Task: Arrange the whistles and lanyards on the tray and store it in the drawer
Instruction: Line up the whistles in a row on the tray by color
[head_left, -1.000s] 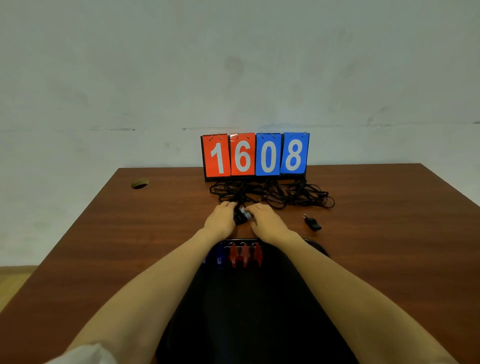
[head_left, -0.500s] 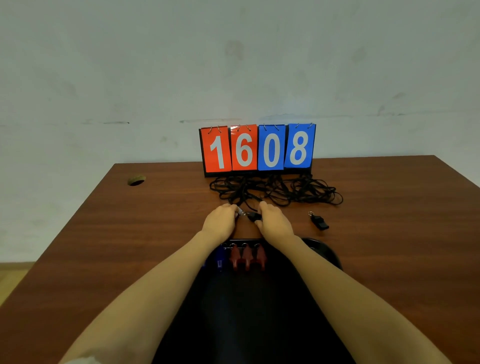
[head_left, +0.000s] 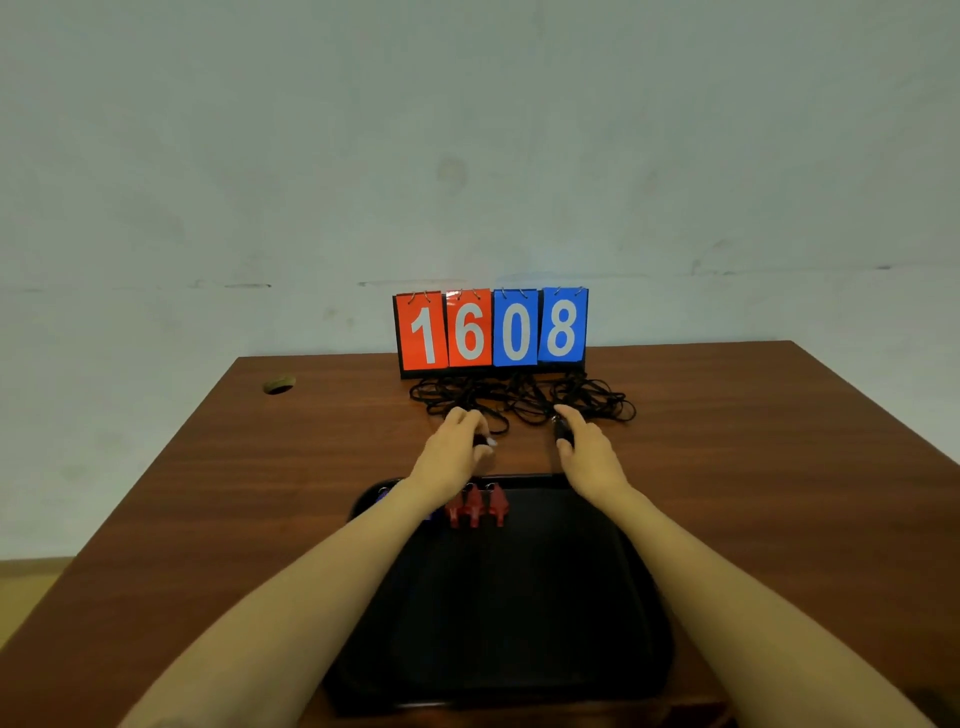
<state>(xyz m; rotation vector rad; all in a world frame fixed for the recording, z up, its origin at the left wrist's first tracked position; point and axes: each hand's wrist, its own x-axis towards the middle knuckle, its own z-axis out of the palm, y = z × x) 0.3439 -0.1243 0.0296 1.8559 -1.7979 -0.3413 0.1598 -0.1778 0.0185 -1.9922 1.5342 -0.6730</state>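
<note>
The left hand (head_left: 451, 453) and right hand (head_left: 589, 453) reach over the far rim of the black tray (head_left: 519, 623) on the bench (head_left: 753, 467), apart from each other. The left fingers (head_left: 470, 423) are curled, pinching a small dark piece (head_left: 485, 442) with a pale tip. The right fingers curl round a black whistle (head_left: 563, 434). Both hands sit at the near edge of the tangled black lanyards (head_left: 519, 397) before the scoreboard (head_left: 491, 330). Three red whistles (head_left: 475, 505) lie side by side in the tray's far end.

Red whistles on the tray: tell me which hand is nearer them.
Left. The left hand sits just beyond the red whistles; the right hand is farther off to their right.
</note>
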